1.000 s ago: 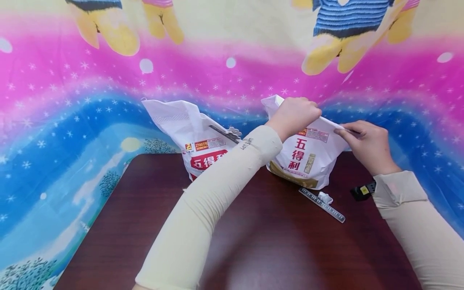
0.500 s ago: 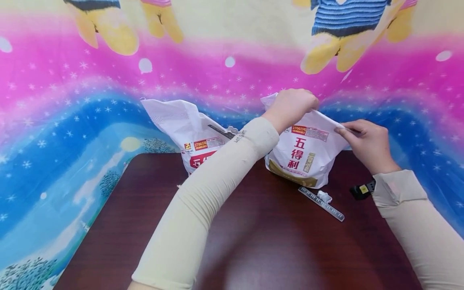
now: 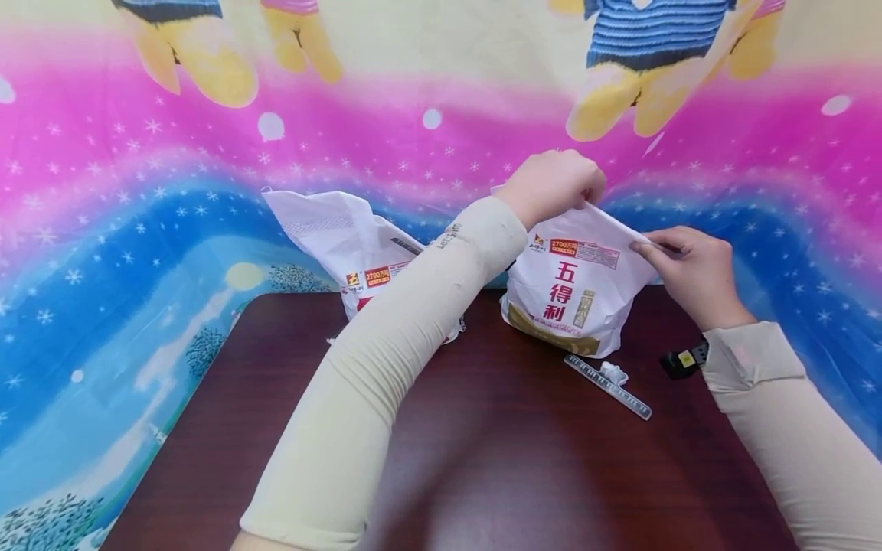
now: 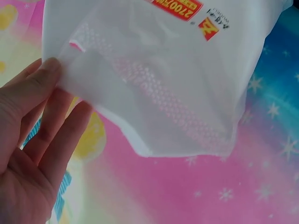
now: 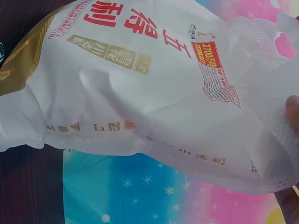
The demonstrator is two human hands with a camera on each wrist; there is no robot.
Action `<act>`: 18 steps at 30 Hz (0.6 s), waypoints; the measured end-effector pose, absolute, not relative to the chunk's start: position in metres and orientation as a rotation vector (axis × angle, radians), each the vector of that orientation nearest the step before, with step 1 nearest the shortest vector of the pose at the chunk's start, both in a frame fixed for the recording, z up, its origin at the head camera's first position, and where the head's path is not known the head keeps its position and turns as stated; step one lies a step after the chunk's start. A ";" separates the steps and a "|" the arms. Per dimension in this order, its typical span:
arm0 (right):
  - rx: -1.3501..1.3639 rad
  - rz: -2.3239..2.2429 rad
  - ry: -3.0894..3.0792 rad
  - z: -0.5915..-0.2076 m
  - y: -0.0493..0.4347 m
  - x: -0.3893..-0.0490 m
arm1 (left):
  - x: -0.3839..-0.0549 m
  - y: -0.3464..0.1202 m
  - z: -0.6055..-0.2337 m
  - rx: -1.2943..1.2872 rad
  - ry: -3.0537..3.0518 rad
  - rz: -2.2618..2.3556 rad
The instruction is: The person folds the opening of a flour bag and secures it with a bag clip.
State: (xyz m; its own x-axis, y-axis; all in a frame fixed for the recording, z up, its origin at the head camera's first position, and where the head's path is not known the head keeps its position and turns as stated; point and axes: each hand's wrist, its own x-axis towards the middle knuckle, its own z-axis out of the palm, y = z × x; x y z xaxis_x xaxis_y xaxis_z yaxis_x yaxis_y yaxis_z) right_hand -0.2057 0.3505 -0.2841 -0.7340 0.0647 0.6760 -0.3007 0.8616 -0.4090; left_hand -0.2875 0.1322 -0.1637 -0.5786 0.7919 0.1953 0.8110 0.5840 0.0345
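A white flour bag with red lettering and a gold base stands upright at the table's back right. My left hand pinches its top edge near the middle; the left wrist view shows thumb and fingers on the white rim. At the bag's upper right corner, my right hand pinches the edge between thumb and fingers. Only a thumb tip of it shows at the border of the right wrist view. A long clear bag clip with a white grip lies on the table before the bag.
A second white flour bag leans at the back left, with a dark strip clip across its top, partly hidden by my left sleeve. Behind the dark wooden table hangs a colourful patterned cloth.
My left hand has risen a little with the bag's top edge, and more of the front label now shows. The right hand keeps its pinch at the corner.
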 end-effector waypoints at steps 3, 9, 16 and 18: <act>0.163 0.669 -2.308 -0.284 0.350 -0.206 | -0.288 0.131 -0.160 -1.370 -2.676 -0.211; 0.145 0.682 -2.323 -0.283 0.349 -0.205 | -0.291 0.131 -0.156 -1.384 -2.737 -0.220; 0.122 0.665 -2.349 -0.282 0.348 -0.201 | -0.292 0.131 -0.155 -1.378 -2.765 -0.270; 0.119 0.662 -2.348 -0.281 0.348 -0.200 | -0.292 0.131 -0.155 -1.378 -2.766 -0.273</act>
